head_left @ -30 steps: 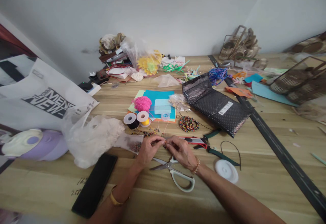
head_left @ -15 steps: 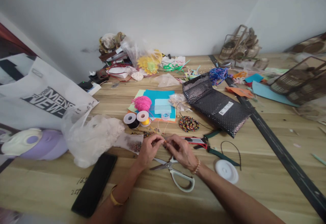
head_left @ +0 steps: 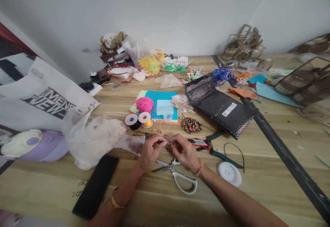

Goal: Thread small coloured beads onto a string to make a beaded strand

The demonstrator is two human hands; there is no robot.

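Note:
My left hand (head_left: 150, 153) and my right hand (head_left: 183, 152) meet over the table, thumb and fingertips of each pinched together. A thin pale cord (head_left: 169, 128) runs down from a small clear spool (head_left: 167, 117) to the fingertips, and my left hand is closed on it. Between the right fingertips is a tiny dark bead (head_left: 168, 146), mostly covered. Just below the hands lie scissors (head_left: 184, 184) with white handles, blades apart. Loose beads (head_left: 149, 136) and a clear bag of beads (head_left: 136, 148) are beside my left hand. A coil of colourful strung beads (head_left: 191, 125) lies beyond my right hand.
Green-handled pliers (head_left: 227, 158), a utility knife (head_left: 197, 142) and a white spool (head_left: 230, 173) lie to the right. A black bubble mailer (head_left: 219, 106) is behind them. Black thread (head_left: 132, 121), pink yarn (head_left: 144, 104) and a black phone (head_left: 95, 187) are left.
Both hands stay nearly in place, with only a slight shift of the fingertips. The orange spot seen between them earlier now looks dark. The table things are unchanged.

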